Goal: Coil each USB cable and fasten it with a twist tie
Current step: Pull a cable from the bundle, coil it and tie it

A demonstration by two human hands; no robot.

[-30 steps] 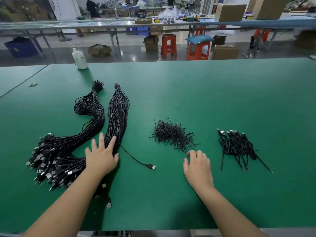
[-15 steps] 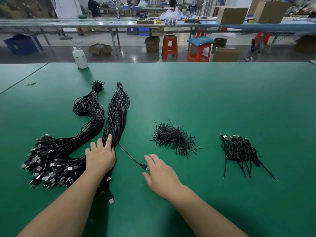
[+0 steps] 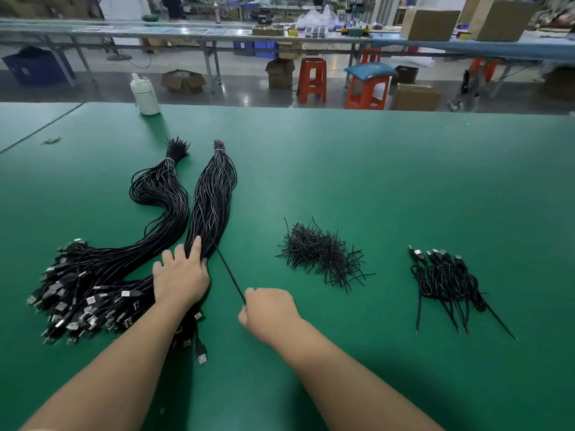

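Green table [image 3: 389,169], left to right: two black USB cable bundles [image 3: 161,219], silver plugs fanned; left hand [image 3: 180,278] pressing flat on them; right hand [image 3: 267,312] pinching one taut cable [image 3: 230,276], plug hidden; twist ties [image 3: 320,253] heaped; coiled cables [image 3: 445,278].

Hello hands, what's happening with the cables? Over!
Left hand flat on the cable bundle. Right hand grips one cable, drawn taut. Nothing in the way.

Two cable bundles [image 3: 161,213] [image 3: 213,200], one tie pile [image 3: 320,253], one coiled-cable pile [image 3: 445,275], one bottle [image 3: 144,96].
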